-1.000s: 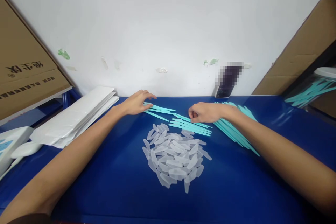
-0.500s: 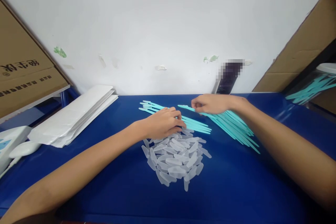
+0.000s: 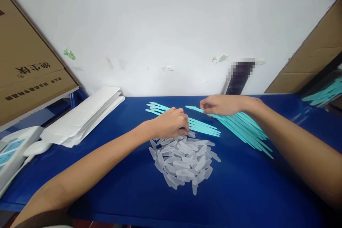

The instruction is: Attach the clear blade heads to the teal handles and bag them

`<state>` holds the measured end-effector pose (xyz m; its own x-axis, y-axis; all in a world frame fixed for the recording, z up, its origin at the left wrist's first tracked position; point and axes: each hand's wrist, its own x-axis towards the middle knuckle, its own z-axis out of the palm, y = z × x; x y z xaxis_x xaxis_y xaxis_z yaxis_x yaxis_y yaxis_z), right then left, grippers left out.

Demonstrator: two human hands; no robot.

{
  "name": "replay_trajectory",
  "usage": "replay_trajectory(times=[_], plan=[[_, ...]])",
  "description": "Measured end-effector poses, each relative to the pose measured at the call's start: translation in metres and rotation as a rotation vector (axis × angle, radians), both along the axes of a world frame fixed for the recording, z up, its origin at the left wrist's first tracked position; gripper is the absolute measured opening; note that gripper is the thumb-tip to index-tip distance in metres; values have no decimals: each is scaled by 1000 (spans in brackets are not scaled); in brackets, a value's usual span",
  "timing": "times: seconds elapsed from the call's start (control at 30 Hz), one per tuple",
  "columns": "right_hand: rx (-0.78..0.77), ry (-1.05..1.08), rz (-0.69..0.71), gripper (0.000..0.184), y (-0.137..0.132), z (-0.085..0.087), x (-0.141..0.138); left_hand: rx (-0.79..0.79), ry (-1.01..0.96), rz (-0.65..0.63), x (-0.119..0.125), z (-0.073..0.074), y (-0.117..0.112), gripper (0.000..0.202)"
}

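Since a second ago, my left grip [image 3: 171, 123] has come from the far-left ends of the loose turquoise sticks [image 3: 204, 128] down to the upper edge of the translucent caps [image 3: 184, 164], and my right grip [image 3: 219, 105] has gone over to the bundle of sticks [image 3: 242, 131]. My left forearm slants in from the lower left, hand palm down, covering the middle of the loose sticks. My right forearm crosses from the lower right and hides part of the bundle. On the blue bench [image 3: 120, 196], a stack of white packets [image 3: 82, 117] lies well to the left, near a white device [image 3: 22, 142]; a dark slab [image 3: 236, 87] leans on the wall behind my right wrist. My right fingers pinch one stick [image 3: 192, 108] near its flat end, which points left; my left fingers are curled at the caps, and I cannot tell whether they hold one.
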<state>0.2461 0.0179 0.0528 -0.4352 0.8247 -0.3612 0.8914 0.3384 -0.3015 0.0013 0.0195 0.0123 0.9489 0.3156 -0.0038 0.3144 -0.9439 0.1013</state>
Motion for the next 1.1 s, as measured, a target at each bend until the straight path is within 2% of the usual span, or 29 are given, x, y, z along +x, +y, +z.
replay_trajectory(times=[0.23, 0.47, 0.77, 0.97, 1.1], plan=[[-8, 31, 7, 5, 0, 1, 0, -183, 24, 95, -6, 0, 8, 17], [-12, 34, -8, 7, 0, 0, 1, -335, 72, 151, -12, 8, 14, 23], [-44, 33, 23, 14, -2, 5, 5, -259, 52, 134, -16, 6, 19, 26], [-79, 58, 19, 20, -5, 11, 6, -269, -53, 188, -23, 16, 27, 27], [28, 109, 41, 23, -6, 14, 2, -273, -145, 295, -30, 21, 37, 23]])
